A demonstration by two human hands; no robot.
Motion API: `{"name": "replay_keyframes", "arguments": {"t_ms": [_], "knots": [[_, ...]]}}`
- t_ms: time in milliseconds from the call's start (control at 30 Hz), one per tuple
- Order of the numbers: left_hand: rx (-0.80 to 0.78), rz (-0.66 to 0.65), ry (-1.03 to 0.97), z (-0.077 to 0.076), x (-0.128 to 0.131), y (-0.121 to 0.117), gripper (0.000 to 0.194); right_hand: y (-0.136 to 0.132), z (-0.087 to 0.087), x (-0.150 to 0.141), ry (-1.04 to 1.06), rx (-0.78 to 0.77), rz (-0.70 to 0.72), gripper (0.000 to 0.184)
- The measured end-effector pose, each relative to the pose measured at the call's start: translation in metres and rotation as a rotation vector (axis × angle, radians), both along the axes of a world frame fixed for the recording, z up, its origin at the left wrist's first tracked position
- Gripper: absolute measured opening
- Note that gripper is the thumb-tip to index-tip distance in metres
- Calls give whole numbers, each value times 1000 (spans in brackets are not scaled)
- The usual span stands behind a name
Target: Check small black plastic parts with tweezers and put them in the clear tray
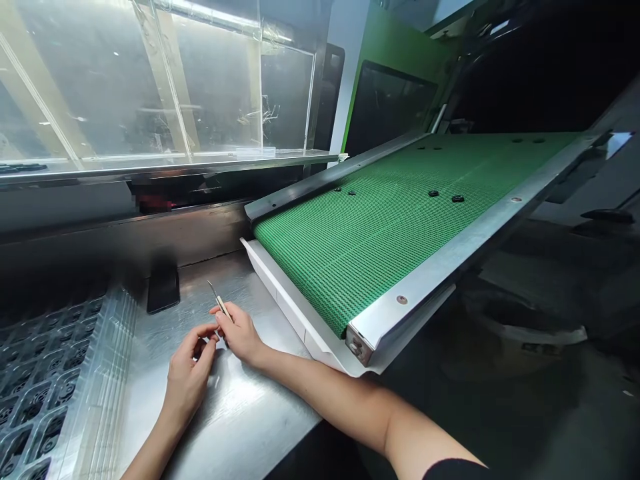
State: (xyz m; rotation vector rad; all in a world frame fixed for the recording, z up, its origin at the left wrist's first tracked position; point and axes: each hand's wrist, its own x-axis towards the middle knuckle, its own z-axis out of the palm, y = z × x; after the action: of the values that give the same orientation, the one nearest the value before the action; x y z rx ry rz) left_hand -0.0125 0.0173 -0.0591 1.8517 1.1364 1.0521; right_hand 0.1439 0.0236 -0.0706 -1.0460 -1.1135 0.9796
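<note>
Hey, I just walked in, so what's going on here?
A person is at a metal table, holding a slim pointed tool in the right hand, its tip up. The left hand is close beside it, fingertips brought together; whether it grips something small isn't clear. To the right, a green conveyor belt carries several small black parts. At the left are stacked clear trays with dark pieces in their compartments.

Bare right hand (241, 333) holding slim pale-handled tool (223, 307), bare left hand (189, 370) alongside, silvery metal table (245, 413), clear plastic trays (103, 393) on its left, green mesh conveyor belt (360, 247) by its right edge.
</note>
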Motion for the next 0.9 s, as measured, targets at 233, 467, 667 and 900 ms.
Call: {"name": "replay_keyframes", "arguments": {"t_ms": [233,467,667,900], "knots": [[-2,-8,8,0,0,0,43,2,-4,-1,10,0,10,27],[14,-12,-12,4,1,-2,40,1,-5,0,8,14,11,27],[40,-8,-20,6,4,-5,33,1,-6,0,24,11,25,36],[78,-26,-31,9,7,-8,23,1,-11,0,47,-6,59,43]]}}
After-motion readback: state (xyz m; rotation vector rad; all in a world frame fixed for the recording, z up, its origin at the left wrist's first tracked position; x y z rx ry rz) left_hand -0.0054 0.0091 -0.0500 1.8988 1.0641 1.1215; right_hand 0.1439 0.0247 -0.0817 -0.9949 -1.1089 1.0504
